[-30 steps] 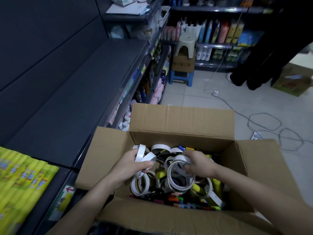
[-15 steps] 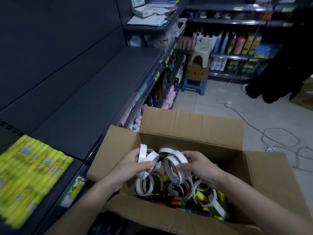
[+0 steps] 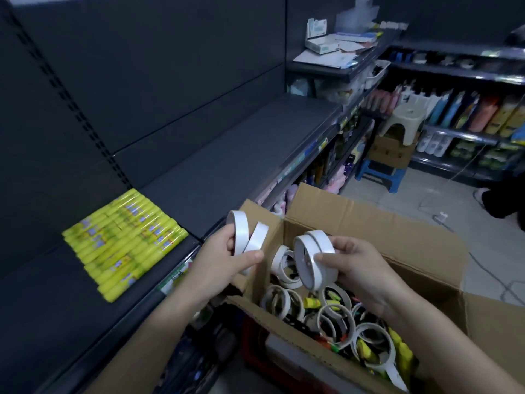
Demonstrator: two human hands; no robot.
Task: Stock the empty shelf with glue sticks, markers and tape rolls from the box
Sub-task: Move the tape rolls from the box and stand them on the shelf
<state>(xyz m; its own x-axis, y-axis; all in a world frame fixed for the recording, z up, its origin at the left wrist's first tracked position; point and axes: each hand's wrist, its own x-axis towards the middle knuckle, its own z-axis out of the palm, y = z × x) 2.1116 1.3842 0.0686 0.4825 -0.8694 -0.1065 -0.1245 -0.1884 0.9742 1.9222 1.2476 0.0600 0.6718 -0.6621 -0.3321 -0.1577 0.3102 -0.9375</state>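
Counts: one open box [image 3: 369,223], two hands. Left hand [image 3: 218,263] gripped two tape rolls [image 3: 237,234]. Right hand [image 3: 358,265] gripped two more, stacked face to face. At least seven loose rolls showed in the box, some partly buried, so no exact total. Glue sticks [image 3: 125,240] on the shelf [image 3: 227,155] formed one block of two rows end to end. It was too blurred for an exact number, well over a dozen. Markers [image 3: 335,344] were jumbled and uncountable. The far aisle had one beige stool [image 3: 406,120], one blue stool [image 3: 380,172] and one carton [image 3: 389,149] between them.
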